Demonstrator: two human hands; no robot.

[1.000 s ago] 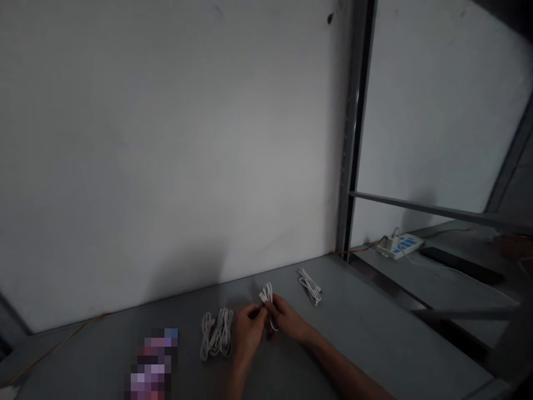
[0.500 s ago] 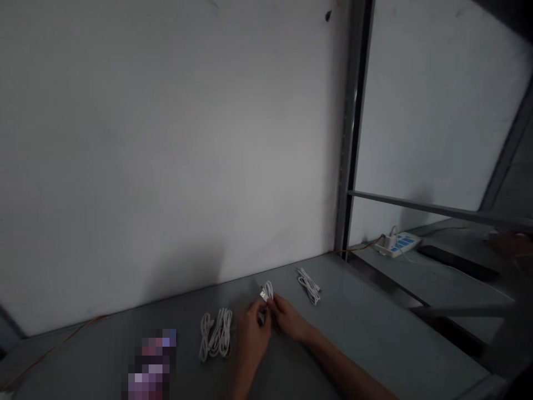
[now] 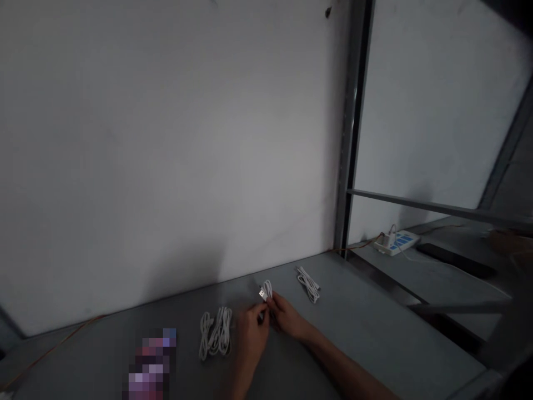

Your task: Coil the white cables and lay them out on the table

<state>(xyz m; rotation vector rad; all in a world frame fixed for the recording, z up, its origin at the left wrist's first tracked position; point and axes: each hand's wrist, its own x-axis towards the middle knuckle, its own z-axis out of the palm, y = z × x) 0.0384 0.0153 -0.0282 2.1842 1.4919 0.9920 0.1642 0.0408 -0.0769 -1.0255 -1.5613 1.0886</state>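
A folded white USB cable [image 3: 267, 287] is pinched in my right hand [image 3: 288, 318], its loop and metal plug showing above the fingertips. My left hand [image 3: 252, 329] is closed, with thumb and finger pinched together against the lower end of that bundle. Whatever sits between the left fingertips is hidden. Left of my hands, several coiled white cables lie side by side on the grey table: one bundle [image 3: 205, 335] and a thicker group [image 3: 221, 331]. Another white cable bundle [image 3: 308, 284] lies to the right, beyond my right hand.
A pixelated purple item [image 3: 150, 366] is at the lower left. Behind the grey table [image 3: 375, 333] stands a white wall panel. To the right are a metal post [image 3: 350, 139], a crossbar, a power strip [image 3: 397, 243] and a dark flat object [image 3: 456, 260]. Another person's blurred hand [image 3: 510, 244] is at the far right.
Hardly anything differs. Both hands and the held cable have shifted very slightly left, with the left fingers still pinched by the bundle.
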